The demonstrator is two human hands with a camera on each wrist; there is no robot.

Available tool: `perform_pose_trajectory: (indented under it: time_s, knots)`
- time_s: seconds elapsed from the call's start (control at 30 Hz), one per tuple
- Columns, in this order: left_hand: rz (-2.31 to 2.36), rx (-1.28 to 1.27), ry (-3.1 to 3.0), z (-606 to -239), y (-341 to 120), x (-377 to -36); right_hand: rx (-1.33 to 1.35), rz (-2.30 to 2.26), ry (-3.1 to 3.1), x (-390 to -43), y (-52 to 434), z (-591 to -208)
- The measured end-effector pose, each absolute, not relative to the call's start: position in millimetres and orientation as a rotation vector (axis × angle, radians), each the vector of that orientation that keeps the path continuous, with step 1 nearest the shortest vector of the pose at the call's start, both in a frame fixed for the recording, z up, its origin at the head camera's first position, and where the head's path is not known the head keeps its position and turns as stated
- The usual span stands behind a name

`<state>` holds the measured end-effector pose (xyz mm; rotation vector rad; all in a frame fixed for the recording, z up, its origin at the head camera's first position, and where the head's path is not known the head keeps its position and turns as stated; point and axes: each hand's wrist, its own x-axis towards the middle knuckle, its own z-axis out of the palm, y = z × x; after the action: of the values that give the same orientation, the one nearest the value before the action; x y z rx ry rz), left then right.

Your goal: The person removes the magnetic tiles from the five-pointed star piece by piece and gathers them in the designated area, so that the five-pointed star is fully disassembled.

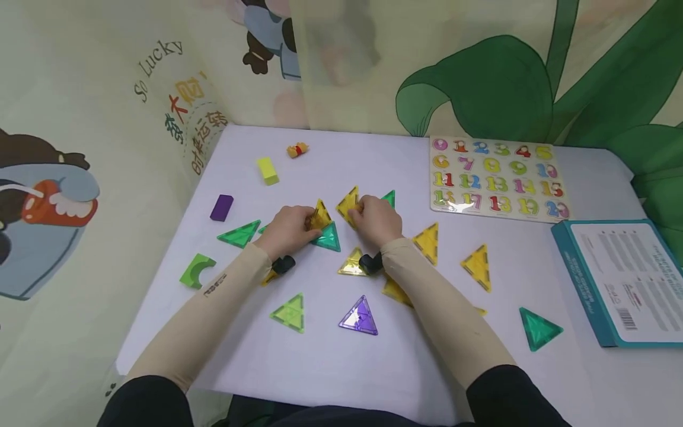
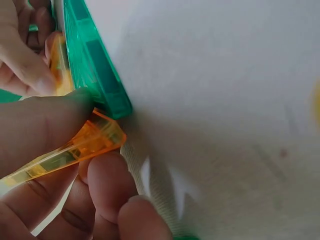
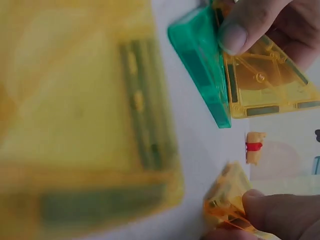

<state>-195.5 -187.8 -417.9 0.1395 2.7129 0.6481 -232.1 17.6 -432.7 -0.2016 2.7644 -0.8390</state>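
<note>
My left hand [image 1: 288,230] pinches a yellow triangular magnetic tile [image 1: 321,217] between thumb and fingers. Edge to edge with that tile stands a green triangular tile [image 3: 197,60], at an angle to it in the right wrist view. A short way to the right, my right hand [image 1: 379,220] grips a second yellow triangular tile [image 1: 347,205], tilted up off the tabletop. Another green tile [image 1: 390,198] shows partly behind the right hand. Below the hands lies a pale yellow tile [image 1: 352,263], near the right wrist camera.
Yellow tiles [image 1: 476,267] lie to the right, with a green tile [image 1: 541,328] beyond. A lime tile [image 1: 290,312] and purple tile [image 1: 360,317] lie in front. Blocks [image 1: 222,208] and a bear figure [image 1: 297,149] sit left. A number board [image 1: 498,178] and teal box [image 1: 584,290] stand right.
</note>
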Motion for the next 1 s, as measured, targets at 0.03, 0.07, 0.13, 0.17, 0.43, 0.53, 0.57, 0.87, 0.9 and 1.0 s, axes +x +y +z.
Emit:
perform_pose_trajectory:
  time_s: [0.03,0.07,0.13,0.17,0.43,0.53,0.57,0.87,0.9,1.0]
  knots:
    - [0.648,0.136,2.708,-418.6,-186.6,-194.8,-0.18,-0.831,2.778,-232.8,17.6,-434.7]
    - [0.642,0.138,2.706,-419.3,-185.7,-194.3,-0.159,-0.823,2.794,-233.1,17.5,-436.3]
    - [0.632,0.136,2.7,-419.8,-183.8,-193.1,-0.134,-0.802,2.822,-233.5,17.6,-438.2]
    - [0.627,0.136,2.699,-420.2,-183.5,-192.7,-0.128,-0.792,2.831,-233.2,17.6,-438.3]
    - [0.614,0.133,2.716,-419.4,-187.2,-188.5,-0.272,-0.806,2.769,-220.7,13.6,-433.4]
    - [0.631,0.136,2.727,-418.4,-190.4,-186.6,-0.429,-0.82,2.666,-215.1,8.2,-431.1]
    - [0.634,0.142,2.732,-418.3,-191.5,-186.0,-0.47,-0.818,2.631,-213.4,6.3,-430.3]
    - [0.866,0.13,2.721,-412.2,-200.2,-179.3,-0.538,-0.969,2.458,-211.3,0.3,-427.4]
    - [0.882,0.127,2.719,-410.7,-201.7,-178.6,-0.54,-0.989,2.448,-211.5,0.3,-426.8]
    - [0.895,0.128,2.707,-407.0,-206.1,-177.3,-0.553,-1.014,2.436,-211.6,-1.0,-424.9]
